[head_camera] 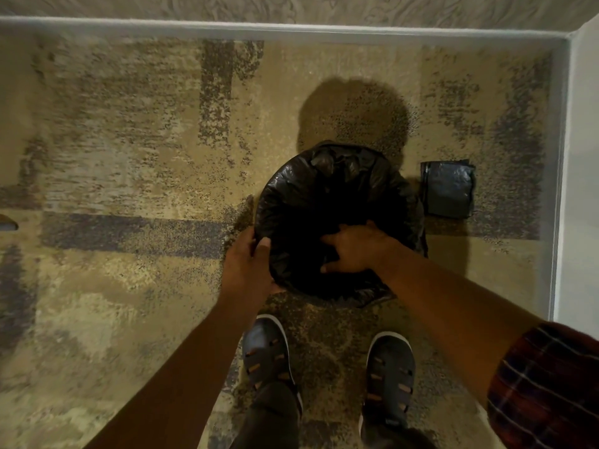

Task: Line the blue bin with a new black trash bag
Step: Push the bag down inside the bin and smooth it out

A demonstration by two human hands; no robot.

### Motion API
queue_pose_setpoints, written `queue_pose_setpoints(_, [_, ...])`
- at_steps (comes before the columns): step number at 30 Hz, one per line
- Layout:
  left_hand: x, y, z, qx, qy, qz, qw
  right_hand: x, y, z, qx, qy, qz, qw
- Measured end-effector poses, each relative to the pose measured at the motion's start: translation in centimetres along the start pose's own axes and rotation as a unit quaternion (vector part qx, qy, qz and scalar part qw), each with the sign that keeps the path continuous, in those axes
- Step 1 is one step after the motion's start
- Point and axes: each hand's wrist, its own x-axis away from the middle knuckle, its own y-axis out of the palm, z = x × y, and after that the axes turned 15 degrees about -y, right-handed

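Note:
A black trash bag (327, 189) covers the round bin on the carpet in front of me; its plastic hides the blue of the bin completely. My left hand (248, 265) grips the bag at the bin's near left rim, thumb on top. My right hand (355, 249) lies inside the bag's mouth at the near side, fingers spread and pressing the plastic down.
A folded black bag (449, 189) lies flat on the carpet just right of the bin. A wall with a grey baseboard (291, 29) runs along the far side, and a white wall (580, 189) closes the right. My two shoes (390, 374) stand just behind the bin.

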Motion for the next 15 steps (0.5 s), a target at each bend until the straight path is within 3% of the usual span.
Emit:
queue_pose_setpoints(6, [0.7,0.1,0.6,-0.002,-0.004,0.003,1.0,2.9,-1.7,-1.8,0.056,-0.048,0.252,0.965])
queue_pose_setpoints(15, [0.7,0.1,0.5,-0.001,-0.005,0.0,1.0,-2.1,-1.9,0.9,-0.04,0.021,0.078,0.996])
